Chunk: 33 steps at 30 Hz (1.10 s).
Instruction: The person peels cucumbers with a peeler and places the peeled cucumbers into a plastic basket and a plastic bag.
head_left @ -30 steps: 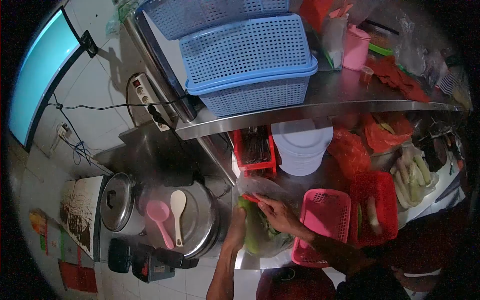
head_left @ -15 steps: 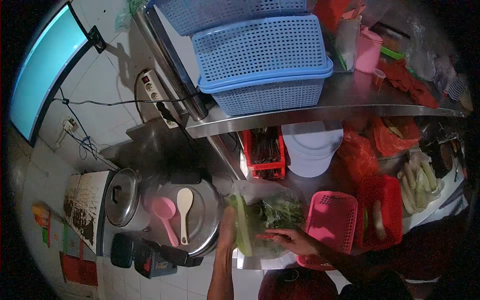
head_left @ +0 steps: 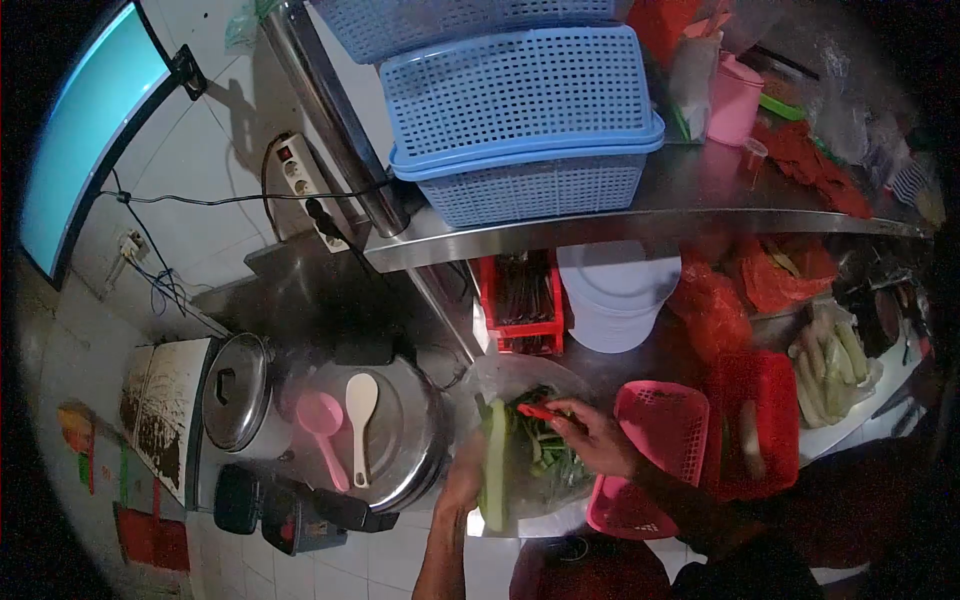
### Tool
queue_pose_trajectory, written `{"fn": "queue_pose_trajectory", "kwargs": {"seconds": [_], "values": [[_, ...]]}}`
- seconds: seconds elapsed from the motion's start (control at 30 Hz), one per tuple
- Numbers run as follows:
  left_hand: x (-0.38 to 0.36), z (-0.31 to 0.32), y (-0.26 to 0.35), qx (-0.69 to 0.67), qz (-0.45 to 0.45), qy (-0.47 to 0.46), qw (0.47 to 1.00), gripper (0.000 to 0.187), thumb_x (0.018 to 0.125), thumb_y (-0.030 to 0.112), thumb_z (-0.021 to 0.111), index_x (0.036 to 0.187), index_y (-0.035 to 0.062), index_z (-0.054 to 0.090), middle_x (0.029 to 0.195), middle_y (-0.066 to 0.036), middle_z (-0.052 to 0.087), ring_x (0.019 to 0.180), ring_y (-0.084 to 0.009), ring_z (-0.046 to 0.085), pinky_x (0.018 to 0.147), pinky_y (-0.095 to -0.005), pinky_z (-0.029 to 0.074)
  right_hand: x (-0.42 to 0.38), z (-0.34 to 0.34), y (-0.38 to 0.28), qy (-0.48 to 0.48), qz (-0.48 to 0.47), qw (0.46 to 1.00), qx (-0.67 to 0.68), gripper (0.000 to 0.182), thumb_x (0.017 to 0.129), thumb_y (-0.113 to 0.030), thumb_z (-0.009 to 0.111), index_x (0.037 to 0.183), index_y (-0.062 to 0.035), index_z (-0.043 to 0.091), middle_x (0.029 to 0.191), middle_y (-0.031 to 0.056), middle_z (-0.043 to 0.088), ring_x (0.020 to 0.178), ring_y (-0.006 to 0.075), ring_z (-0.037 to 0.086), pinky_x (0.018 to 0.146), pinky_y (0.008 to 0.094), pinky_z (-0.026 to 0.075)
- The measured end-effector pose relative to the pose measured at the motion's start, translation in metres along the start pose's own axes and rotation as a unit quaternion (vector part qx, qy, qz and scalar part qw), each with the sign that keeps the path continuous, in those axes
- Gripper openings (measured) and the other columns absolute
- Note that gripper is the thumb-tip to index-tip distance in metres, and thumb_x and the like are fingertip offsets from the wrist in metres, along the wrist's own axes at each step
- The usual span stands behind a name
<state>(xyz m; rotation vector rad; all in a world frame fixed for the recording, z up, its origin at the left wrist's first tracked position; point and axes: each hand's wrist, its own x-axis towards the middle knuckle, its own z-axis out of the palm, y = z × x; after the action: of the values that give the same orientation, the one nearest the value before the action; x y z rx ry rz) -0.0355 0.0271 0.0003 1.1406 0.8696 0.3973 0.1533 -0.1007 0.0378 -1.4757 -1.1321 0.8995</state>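
My left hand (head_left: 463,478) is wrapped round a long, pale green vegetable (head_left: 494,466), held upright at the left of a clear plastic bag (head_left: 530,375). Inside the bag lie cut green pieces (head_left: 548,450). Above them my right hand (head_left: 590,437) grips a small red-handled tool (head_left: 537,411); its blade is too small to make out. Right of the bag stands a pink basket (head_left: 660,400).
A steel pot (head_left: 420,440) bears a pink ladle (head_left: 321,415) and a white rice paddle (head_left: 361,410). Blue baskets (head_left: 520,95) sit on the steel shelf (head_left: 500,243) above. White plates (head_left: 618,290) and a red basket (head_left: 780,430) are nearby.
My right hand has moved up, and the red tool now shows more clearly. The long vegetable has shifted slightly right and more cut pieces show in the bag.
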Motion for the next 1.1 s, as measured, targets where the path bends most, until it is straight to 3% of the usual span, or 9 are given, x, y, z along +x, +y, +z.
{"fn": "queue_pose_trajectory", "kwargs": {"seconds": [0.07, 0.1, 0.23, 0.33, 0.43, 0.57, 0.73, 0.9, 1.1], "values": [[-0.005, 0.015, 0.013, -0.005, 0.005, -0.004, 1.0, 0.063, 0.09, 0.056, 0.042, 0.12, 0.0017, 0.051, 0.104, -0.009, 0.059, 0.091, -0.0176, 0.056, 0.08, -0.0323, 0.046, 0.007, 0.01, -0.004, 0.079, -0.08, 0.993, -0.026, 0.028, 0.094, -0.019, 0.049, 0.118, -0.0048, 0.048, 0.077, -0.0016, 0.05, 0.07, 0.0052, 0.045, 0.061, 0.0208, 0.037], [-0.006, 0.017, 0.012, -0.015, 0.006, -0.005, 1.0, 0.062, 0.091, 0.054, 0.04, 0.122, 0.0012, 0.049, 0.111, -0.011, 0.056, 0.096, -0.0189, 0.054, 0.085, -0.0331, 0.044, 0.006, 0.013, -0.011, 0.068, 0.007, 0.997, 0.041, 0.033, 0.095, -0.02, 0.048, 0.124, -0.0053, 0.048, 0.076, -0.0001, 0.049, 0.07, 0.0052, 0.043, 0.062, 0.0207, 0.037], [-0.006, 0.016, 0.019, 0.008, -0.033, -0.017, 0.999, 0.06, 0.092, 0.052, 0.039, 0.123, 0.0015, 0.048, 0.114, -0.01, 0.054, 0.098, -0.0184, 0.053, 0.086, -0.0329, 0.043, 0.023, 0.015, -0.007, 0.016, -0.013, 1.0, -0.016, 0.038, 0.096, -0.02, 0.046, 0.131, -0.0072, 0.045, 0.077, 0.001, 0.049, 0.071, 0.0055, 0.042, 0.062, 0.0204, 0.037], [0.008, 0.01, 0.009, 0.028, 0.023, -0.026, 0.999, 0.058, 0.094, 0.051, 0.037, 0.122, 0.0014, 0.048, 0.11, -0.01, 0.056, 0.095, -0.018, 0.054, 0.085, -0.0328, 0.044, 0.031, 0.021, -0.007, 0.011, -0.036, 0.999, -0.019, 0.039, 0.096, -0.025, 0.042, 0.131, -0.0055, 0.044, 0.088, 0.0139, 0.061, 0.077, 0.0117, 0.054, 0.072, 0.0275, 0.044], [0.019, 0.019, 0.028, 0.031, 0.035, 0.01, 0.999, 0.049, 0.099, 0.041, 0.027, 0.12, 0.0024, 0.048, 0.106, -0.007, 0.052, 0.093, -0.0148, 0.048, 0.084, -0.0301, 0.041, 0.023, 0.026, -0.012, -0.02, 0.061, 0.996, -0.064, 0.038, 0.096, -0.021, 0.043, 0.13, -0.0057, 0.045, 0.093, 0.014, 0.062, 0.079, 0.0111, 0.053, 0.074, 0.0267, 0.044], [0.061, -0.007, 0.02, -0.075, 0.055, 0.085, 0.992, 0.051, 0.097, 0.044, 0.028, 0.116, 0.0032, 0.051, 0.102, -0.007, 0.053, 0.089, -0.0151, 0.05, 0.077, -0.0303, 0.042, -0.038, 0.075, 0.067, -0.01, -0.085, 0.992, 0.09, 0.036, 0.095, -0.015, 0.045, 0.13, -0.0076, 0.046, 0.106, 0.0118, 0.063, 0.088, 0.0111, 0.053, 0.079, 0.0243, 0.042], [0.048, 0.01, 0.036, 0.013, 0.052, 0.165, 0.985, 0.057, 0.089, 0.058, 0.042, 0.107, 0.0057, 0.054, 0.079, -0.005, 0.057, 0.065, -0.0163, 0.056, 0.055, -0.0314, 0.047, -0.055, 0.044, 0.028, -0.045, -0.049, 0.996, 0.053, 0.037, 0.096, -0.017, 0.045, 0.131, -0.0088, 0.046, 0.1, 0.0091, 0.062, 0.085, 0.0107, 0.051, 0.077, 0.024, 0.041], [0.029, -0.002, 0.012, 0.042, 0.006, -0.006, 0.999, 0.053, 0.089, 0.053, 0.046, 0.108, 0.0045, 0.055, 0.086, -0.006, 0.059, 0.072, -0.0153, 0.056, 0.065, -0.0309, 0.047, -0.005, 0.013, -0.001, -0.013, 0.026, 0.999, 0.018, 0.037, 0.096, -0.021, 0.044, 0.132, -0.0097, 0.046, 0.08, 0.0048, 0.056, 0.072, 0.0087, 0.045, 0.068, 0.0253, 0.042], [0.023, -0.019, -0.012, 0.044, 0.029, -0.04, 0.998, 0.057, 0.089, 0.053, 0.046, 0.115, 0.0026, 0.053, 0.098, -0.006, 0.059, 0.084, -0.0154, 0.057, 0.073, -0.0309, 0.047, 0.032, 0.02, -0.01, 0.034, -0.104, 0.994, -0.012, 0.038, 0.096, -0.023, 0.044, 0.132, -0.0098, 0.045, 0.071, 0.0017, 0.051, 0.063, 0.0059, 0.038, 0.058, 0.0244, 0.039]]}}
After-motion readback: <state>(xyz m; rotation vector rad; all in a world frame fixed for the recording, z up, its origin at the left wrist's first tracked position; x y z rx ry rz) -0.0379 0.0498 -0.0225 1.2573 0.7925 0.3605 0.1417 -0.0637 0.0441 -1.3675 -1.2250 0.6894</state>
